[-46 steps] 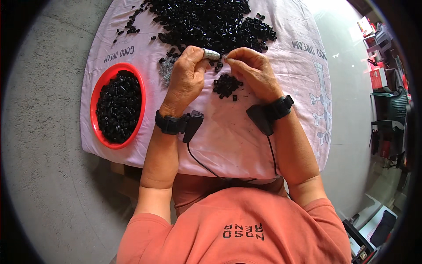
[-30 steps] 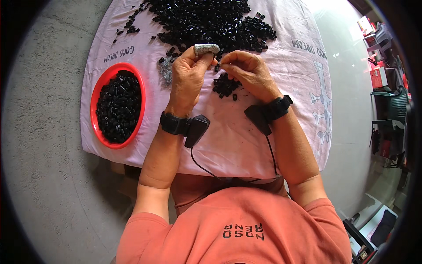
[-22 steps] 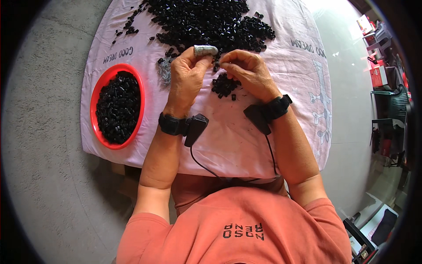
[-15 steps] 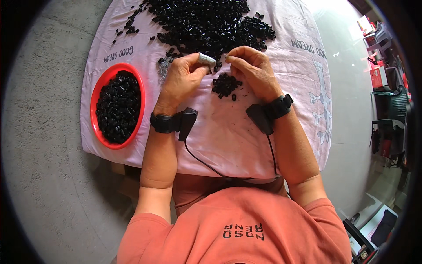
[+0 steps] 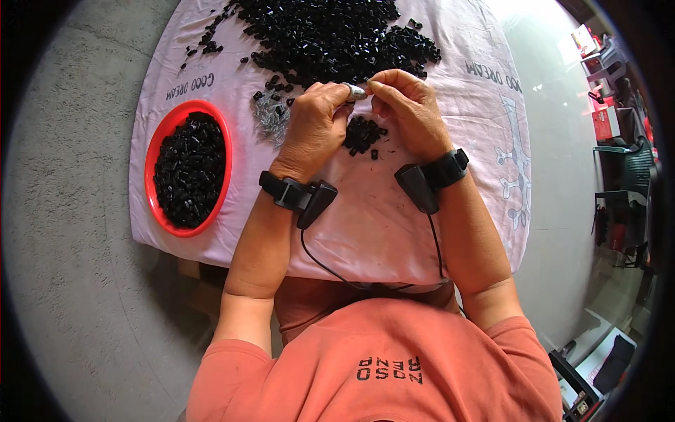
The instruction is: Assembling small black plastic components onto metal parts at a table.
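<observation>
My left hand [image 5: 316,126] is closed in a pinch, with silver tape [image 5: 357,92] wrapped round a fingertip. Right beside it, my right hand [image 5: 409,112] pinches thumb to forefinger, the fingertips of both hands almost meeting. Whatever lies in either pinch is too small and covered to name. Just below the fingertips sits a small heap of black plastic pieces [image 5: 362,135], with one loose black piece [image 5: 375,154] apart from it. Left of my left hand lies a pile of thin, clear or silvery slivers [image 5: 270,118].
A large mound of similar black pieces [image 5: 330,42] covers the table's far side, with strays at its left. On the left stands a red basin [image 5: 150,165] full of black pieces. Pink cloth [image 5: 351,239] covers the table. Cables [image 5: 320,260] run from both wrist straps.
My left hand has shifted right and slightly toward the right hand, uncovering more of the clear slivers. My right hand has risen slightly, still pinching.
</observation>
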Action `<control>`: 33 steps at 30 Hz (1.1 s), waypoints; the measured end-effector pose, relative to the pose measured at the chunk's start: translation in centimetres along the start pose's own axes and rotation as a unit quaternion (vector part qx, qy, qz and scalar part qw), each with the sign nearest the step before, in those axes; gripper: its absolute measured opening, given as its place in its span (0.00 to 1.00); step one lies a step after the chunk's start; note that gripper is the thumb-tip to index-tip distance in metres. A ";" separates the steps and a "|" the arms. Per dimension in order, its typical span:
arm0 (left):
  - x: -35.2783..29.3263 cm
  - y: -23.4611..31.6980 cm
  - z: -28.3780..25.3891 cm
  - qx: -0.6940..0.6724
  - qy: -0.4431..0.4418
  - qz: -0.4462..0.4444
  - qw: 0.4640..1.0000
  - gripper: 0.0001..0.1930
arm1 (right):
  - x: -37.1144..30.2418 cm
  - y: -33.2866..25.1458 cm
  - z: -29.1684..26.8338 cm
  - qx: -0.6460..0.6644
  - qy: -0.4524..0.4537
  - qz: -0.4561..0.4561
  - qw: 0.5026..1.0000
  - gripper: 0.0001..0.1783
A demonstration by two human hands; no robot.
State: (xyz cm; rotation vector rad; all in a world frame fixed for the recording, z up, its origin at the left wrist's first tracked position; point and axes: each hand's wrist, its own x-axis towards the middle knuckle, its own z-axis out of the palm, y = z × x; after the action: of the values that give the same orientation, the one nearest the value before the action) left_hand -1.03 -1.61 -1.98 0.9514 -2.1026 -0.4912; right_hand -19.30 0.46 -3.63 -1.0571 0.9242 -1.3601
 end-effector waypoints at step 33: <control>-0.2 -0.9 -1.1 -0.273 0.008 -0.163 0.948 0.08 | 0.0 0.3 0.4 -0.095 -0.012 0.012 0.995 0.08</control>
State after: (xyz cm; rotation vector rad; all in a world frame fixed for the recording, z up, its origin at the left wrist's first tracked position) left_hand 0.31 -2.03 -1.95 0.9578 -1.6513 -1.1604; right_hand -18.84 0.47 -3.76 -1.2000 1.0620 -1.2551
